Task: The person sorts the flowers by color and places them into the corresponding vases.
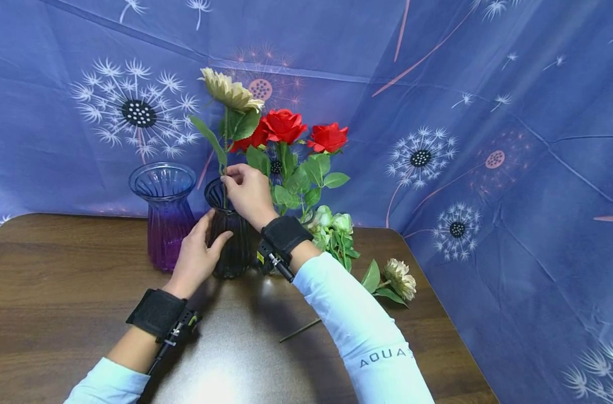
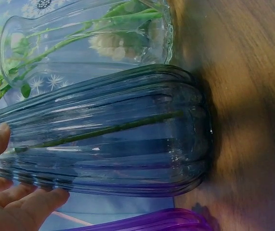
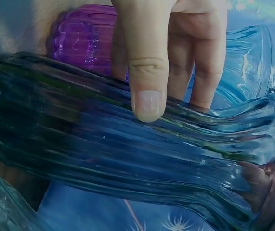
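A dark, ribbed glass vase (image 1: 231, 247) stands on the table. My left hand (image 1: 196, 255) holds it round the body, thumb on the near side and fingers on the far left side. Over its mouth my right hand (image 1: 252, 193) pinches the stem of a cream flower (image 1: 231, 92) with two green leaves. Through the glass in the left wrist view, the green stem (image 2: 113, 130) slants down inside, its end close to the vase's bottom. The right wrist view shows the left thumb (image 3: 148, 96) against the ribbed wall.
A blue-to-purple glass vase (image 1: 167, 224) stands just left of the dark one. To the right, red roses (image 1: 284, 126) and pale green blooms (image 1: 342, 223) rise from a clear vase (image 2: 79, 33). Another cream flower (image 1: 400, 279) lies on the table (image 1: 59, 292) near its right edge.
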A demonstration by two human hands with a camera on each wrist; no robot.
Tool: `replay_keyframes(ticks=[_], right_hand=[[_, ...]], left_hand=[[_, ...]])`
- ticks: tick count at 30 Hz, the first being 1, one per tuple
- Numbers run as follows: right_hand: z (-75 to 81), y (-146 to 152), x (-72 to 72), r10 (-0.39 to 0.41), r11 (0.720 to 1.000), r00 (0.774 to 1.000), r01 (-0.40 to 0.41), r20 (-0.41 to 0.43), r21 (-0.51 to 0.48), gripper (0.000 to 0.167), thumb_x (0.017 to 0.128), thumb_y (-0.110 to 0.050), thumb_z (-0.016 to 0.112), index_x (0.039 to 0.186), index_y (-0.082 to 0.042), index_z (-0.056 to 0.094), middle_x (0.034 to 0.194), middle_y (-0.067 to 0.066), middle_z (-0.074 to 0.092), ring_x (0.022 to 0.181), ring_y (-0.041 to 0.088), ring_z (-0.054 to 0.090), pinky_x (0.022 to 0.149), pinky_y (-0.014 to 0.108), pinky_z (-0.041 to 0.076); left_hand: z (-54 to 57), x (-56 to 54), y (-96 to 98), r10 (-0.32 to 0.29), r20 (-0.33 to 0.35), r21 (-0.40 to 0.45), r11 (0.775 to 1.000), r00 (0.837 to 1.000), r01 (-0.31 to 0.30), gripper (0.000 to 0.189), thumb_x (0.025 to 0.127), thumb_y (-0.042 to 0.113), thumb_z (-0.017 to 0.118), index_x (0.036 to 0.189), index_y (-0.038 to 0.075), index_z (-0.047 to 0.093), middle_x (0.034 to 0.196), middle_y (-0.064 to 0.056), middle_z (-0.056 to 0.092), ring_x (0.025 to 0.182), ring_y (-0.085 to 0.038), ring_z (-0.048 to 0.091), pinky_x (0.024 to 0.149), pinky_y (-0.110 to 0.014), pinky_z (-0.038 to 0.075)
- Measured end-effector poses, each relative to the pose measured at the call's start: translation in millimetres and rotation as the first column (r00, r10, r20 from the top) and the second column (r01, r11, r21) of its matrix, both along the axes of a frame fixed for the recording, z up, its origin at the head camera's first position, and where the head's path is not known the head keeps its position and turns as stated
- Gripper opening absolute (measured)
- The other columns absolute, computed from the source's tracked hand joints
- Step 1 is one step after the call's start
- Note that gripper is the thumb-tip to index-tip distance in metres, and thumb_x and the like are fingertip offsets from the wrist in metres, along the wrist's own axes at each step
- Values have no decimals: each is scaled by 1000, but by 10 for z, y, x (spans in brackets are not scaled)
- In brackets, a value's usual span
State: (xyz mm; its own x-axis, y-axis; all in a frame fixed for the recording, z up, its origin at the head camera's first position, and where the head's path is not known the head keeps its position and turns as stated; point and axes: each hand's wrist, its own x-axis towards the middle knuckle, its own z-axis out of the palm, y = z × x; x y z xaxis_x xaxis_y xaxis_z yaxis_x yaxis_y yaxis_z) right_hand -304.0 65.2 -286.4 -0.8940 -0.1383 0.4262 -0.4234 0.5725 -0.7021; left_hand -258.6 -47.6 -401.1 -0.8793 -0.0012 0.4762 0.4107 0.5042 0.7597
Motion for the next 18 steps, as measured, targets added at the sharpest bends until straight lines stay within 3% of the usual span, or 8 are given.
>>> replay_keyframes(ticks=[8,13,18], right_hand=[[30,-14,-22,-42,991,998,37,41,132,18,91,-16,60,102,-4,67,86,7,71,76,15,65,60,15,43],[57,-42,-44,-71,965,996,55,57,255,19,90,-19,61,101,-5,68,89,4,70,81,14,65,64,18,46],[73,-67,-52,-99,946,993,76,58,314,19,91,-20,59,101,-6,68,94,3,70,87,15,65,72,22,50]], left_hand=[[-4,-6,7,-2,-6,5,1000,1000,2,62,89,16,63,139,-8,34,135,-30,46,117,-42,53,93,-54,45],[-4,-8,5,-5,-10,7,1000,1000,5,61,90,15,63,139,-8,34,137,-30,44,117,-42,52,94,-54,45],[3,-5,7,-6,-13,7,1000,1000,6,61,90,14,63,139,-9,34,137,-30,44,117,-42,52,94,-54,45]])
